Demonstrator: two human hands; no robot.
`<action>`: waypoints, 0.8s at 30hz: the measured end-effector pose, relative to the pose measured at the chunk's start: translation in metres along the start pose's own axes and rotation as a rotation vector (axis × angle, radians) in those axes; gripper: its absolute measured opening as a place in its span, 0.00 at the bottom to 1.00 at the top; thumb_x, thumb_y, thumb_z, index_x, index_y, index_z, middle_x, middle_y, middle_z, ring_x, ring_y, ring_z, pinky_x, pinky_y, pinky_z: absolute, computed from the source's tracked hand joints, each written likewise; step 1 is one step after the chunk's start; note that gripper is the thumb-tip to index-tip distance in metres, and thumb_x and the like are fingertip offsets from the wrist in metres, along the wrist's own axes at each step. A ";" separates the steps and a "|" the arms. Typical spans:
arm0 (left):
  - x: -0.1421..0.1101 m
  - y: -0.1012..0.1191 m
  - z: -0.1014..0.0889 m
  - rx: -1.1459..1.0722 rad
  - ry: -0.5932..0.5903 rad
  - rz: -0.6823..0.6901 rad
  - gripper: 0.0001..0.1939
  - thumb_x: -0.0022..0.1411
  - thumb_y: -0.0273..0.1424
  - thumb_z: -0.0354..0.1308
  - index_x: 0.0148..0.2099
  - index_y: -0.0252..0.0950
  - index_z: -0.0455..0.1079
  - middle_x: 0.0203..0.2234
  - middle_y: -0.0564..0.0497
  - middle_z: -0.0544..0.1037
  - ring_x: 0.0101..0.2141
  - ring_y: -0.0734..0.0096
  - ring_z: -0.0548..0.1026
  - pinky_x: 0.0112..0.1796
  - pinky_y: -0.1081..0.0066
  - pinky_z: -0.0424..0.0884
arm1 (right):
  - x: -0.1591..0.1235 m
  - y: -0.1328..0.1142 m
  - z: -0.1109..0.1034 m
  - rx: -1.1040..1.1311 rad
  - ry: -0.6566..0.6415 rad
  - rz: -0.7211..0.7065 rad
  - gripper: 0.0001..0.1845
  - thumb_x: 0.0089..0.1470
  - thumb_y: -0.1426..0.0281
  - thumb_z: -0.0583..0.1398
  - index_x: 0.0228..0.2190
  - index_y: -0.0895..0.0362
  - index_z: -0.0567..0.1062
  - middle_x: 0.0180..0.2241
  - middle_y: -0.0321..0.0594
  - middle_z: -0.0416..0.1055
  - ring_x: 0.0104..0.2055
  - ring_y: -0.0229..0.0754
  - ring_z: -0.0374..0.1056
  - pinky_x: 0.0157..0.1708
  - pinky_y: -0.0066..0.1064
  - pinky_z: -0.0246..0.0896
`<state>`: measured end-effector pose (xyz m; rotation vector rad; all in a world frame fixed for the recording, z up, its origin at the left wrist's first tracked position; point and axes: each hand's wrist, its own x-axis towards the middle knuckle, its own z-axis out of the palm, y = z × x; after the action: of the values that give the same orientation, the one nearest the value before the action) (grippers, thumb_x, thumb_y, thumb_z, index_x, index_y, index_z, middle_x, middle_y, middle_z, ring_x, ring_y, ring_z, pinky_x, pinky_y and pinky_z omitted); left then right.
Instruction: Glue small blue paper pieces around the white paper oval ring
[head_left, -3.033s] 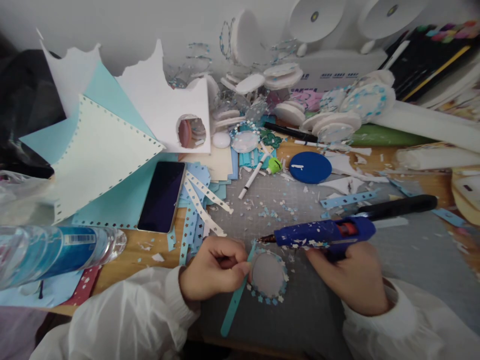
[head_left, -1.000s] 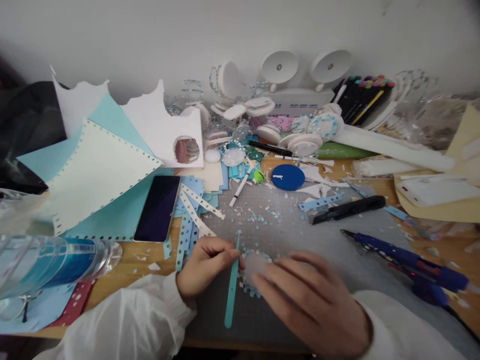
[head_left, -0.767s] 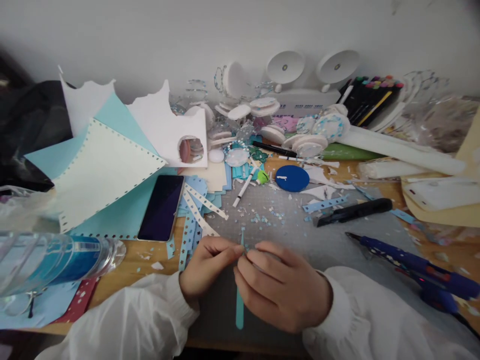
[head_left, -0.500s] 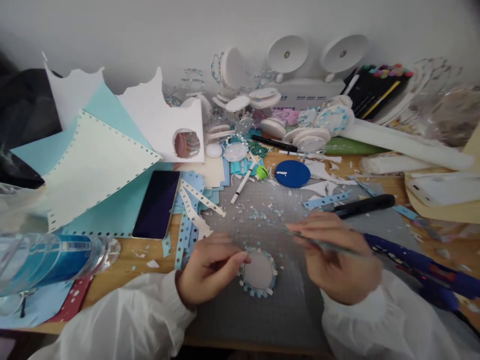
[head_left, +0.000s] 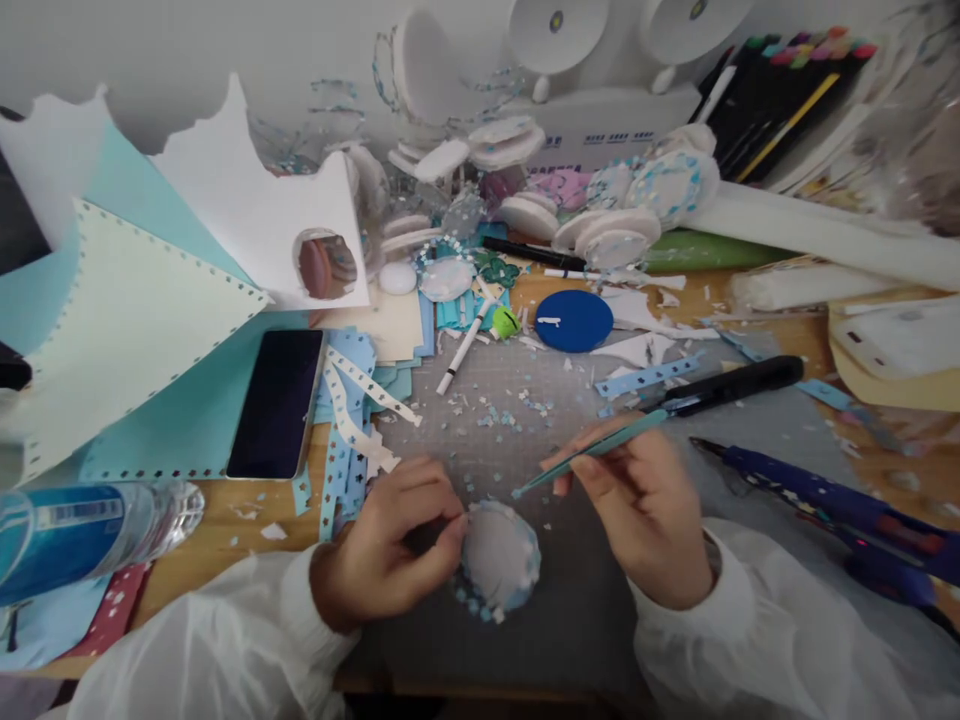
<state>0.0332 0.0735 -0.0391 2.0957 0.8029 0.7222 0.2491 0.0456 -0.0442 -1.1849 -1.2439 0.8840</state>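
Observation:
My left hand [head_left: 405, 540] pinches the left rim of a round pale disc [head_left: 501, 555] edged with small light-blue and white pieces. The disc looks slightly tilted over the grey cutting mat [head_left: 450, 655]. In my right hand [head_left: 637, 500] is a pair of teal tweezers [head_left: 592, 450], held between thumb and fingers. Their tip points down and left, just above the disc's upper right edge, with a tiny pale-blue piece at it. Small blue and white paper bits [head_left: 517, 405] lie scattered on the mat beyond the disc.
A phone [head_left: 276, 403] and punched paper strips [head_left: 349, 415] lie to the left, near a water bottle [head_left: 97, 530]. A blue oval [head_left: 574, 320] and a black pen-like tool [head_left: 742, 385] lie beyond my right hand. At right is a blue glue gun [head_left: 817, 500].
My left hand has taken hold of the disc's rim and tilted it. The tweezers have turned, their tip now lower and nearer the disc. The whole view has shifted somewhat.

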 end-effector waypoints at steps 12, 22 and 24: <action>-0.001 0.000 0.002 0.006 0.034 0.012 0.07 0.57 0.20 0.54 0.28 0.34 0.64 0.20 0.52 0.68 0.25 0.73 0.64 0.27 0.72 0.60 | -0.004 -0.006 0.002 -0.045 -0.139 0.025 0.03 0.60 0.70 0.56 0.33 0.55 0.68 0.27 0.36 0.72 0.22 0.34 0.69 0.21 0.25 0.69; -0.001 -0.001 0.002 0.039 0.048 0.038 0.07 0.58 0.21 0.53 0.28 0.35 0.65 0.20 0.52 0.69 0.25 0.73 0.65 0.27 0.72 0.60 | -0.006 -0.002 0.002 -0.082 -0.148 0.025 0.00 0.58 0.72 0.56 0.34 0.55 0.68 0.26 0.36 0.72 0.21 0.35 0.67 0.20 0.26 0.67; -0.001 -0.001 0.002 0.040 0.046 0.038 0.07 0.58 0.21 0.53 0.28 0.35 0.65 0.20 0.52 0.69 0.25 0.73 0.65 0.27 0.72 0.60 | -0.006 -0.002 0.002 -0.087 -0.150 0.035 0.00 0.58 0.72 0.56 0.34 0.55 0.68 0.25 0.36 0.72 0.21 0.35 0.67 0.20 0.26 0.67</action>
<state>0.0341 0.0725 -0.0412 2.1419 0.8101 0.7838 0.2458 0.0396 -0.0438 -1.2304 -1.3986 0.9672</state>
